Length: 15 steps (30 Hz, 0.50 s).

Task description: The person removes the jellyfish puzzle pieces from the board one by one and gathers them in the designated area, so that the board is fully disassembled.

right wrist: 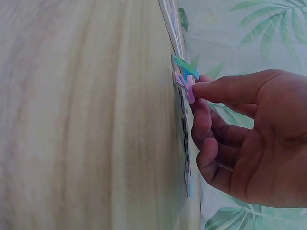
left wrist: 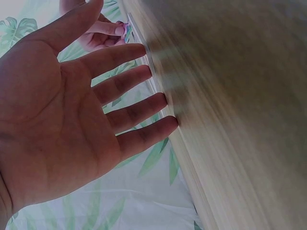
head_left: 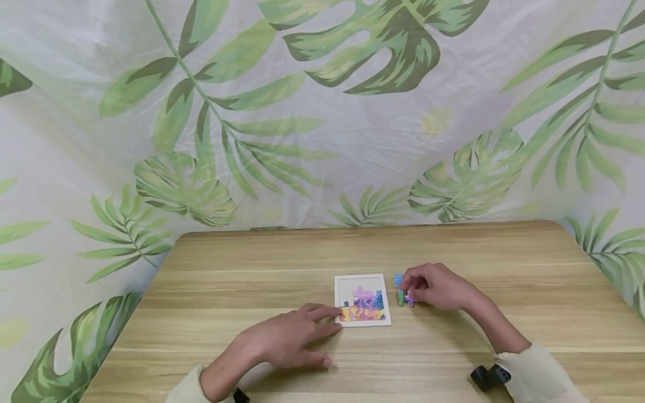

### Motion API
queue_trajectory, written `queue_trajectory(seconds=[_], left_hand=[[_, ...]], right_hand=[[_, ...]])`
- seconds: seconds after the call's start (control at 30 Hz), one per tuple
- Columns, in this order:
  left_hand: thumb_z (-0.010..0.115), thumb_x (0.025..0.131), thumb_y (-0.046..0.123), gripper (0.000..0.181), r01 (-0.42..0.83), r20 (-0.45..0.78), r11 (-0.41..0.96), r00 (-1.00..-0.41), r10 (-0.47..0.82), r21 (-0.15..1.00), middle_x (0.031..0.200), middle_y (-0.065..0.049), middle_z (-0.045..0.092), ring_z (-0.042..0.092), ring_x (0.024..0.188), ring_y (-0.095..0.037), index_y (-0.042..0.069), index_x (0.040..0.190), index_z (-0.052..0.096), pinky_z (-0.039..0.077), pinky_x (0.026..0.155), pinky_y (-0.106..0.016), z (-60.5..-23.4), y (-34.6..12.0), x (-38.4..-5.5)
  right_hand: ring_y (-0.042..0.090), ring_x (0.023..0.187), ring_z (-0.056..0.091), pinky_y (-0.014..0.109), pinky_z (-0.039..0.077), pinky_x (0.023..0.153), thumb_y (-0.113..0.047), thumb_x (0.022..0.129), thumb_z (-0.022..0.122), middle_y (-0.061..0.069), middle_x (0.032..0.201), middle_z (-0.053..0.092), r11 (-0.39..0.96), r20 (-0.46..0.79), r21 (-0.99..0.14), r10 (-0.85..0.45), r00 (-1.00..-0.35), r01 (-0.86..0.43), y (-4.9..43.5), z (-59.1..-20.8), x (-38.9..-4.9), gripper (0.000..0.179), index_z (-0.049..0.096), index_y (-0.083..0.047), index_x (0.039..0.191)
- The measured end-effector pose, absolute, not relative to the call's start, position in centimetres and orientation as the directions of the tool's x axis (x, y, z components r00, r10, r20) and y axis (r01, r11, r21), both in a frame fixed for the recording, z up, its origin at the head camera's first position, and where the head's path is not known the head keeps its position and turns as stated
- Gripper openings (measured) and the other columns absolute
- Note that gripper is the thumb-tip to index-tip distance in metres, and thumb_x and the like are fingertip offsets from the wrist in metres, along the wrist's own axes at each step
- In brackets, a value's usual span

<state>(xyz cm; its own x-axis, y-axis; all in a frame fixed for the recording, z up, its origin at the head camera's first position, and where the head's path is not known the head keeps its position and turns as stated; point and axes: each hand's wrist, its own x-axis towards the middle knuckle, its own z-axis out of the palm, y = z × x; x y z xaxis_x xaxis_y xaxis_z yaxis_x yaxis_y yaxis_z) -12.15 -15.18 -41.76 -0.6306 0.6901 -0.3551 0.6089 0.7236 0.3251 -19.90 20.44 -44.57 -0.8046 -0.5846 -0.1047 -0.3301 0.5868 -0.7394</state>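
A square, white-bordered jigsaw puzzle tray [head_left: 350, 281] lies on the table. Joined pieces [head_left: 365, 309] in yellow, pink and blue fill its lower part; the upper part shows pale backing. My left hand [head_left: 289, 338] has its fingers spread, the fingertips at the tray's left border. To the right of the tray, my right hand [head_left: 443, 288] pinches a pink, green and blue puzzle piece [right wrist: 190, 92] between thumb and fingers, tilted up from the table. A blue piece [head_left: 398, 280] lies beside that hand, partly covered by the fingers.
More flat puzzle pieces [right wrist: 187, 165] lie in a row below the right hand in the right wrist view. The wooden table [head_left: 242, 268] has rounded far corners and meets a leaf-patterned cloth [head_left: 312, 145] behind it. A black device [head_left: 490, 378] sits at the right sleeve.
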Motion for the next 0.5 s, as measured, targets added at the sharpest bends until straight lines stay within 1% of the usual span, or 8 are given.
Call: queue_trajectory(seconds=[0.27, 0.5], left_hand=[[0.067, 0.104, 0.054, 0.065, 0.610, -0.357, 0.723, -0.628, 0.691, 0.325, 0.175, 0.006, 0.035, 0.036, 0.160, -0.025, 0.024, 0.160, 0.054, 0.044, 0.124, -0.049, -41.65, -15.17, -12.21], [0.068, 0.103, 0.053, 0.064, 0.604, -0.353, 0.723, -0.631, 0.691, 0.336, 0.175, 0.007, 0.035, 0.036, 0.160, -0.025, 0.024, 0.160, 0.054, 0.044, 0.124, -0.049, -41.69, -15.07, -12.19]], right_hand=[[0.006, 0.079, 0.063, 0.022, 0.052, 0.071, -0.003, 0.100, 0.072, -0.003, 0.091, 0.075, 0.602, -0.088, -0.708, -0.594, -0.800, -0.369, 20.11, -44.66, -19.92, 0.009, 0.076, -0.011, 0.101], [0.007, 0.079, 0.059, 0.022, 0.051, 0.070, -0.001, 0.093, 0.079, -0.003, 0.089, 0.072, 0.615, -0.082, -0.686, -0.596, -0.799, -0.389, 20.02, -44.58, -19.72, 0.012, 0.076, -0.011, 0.098]])
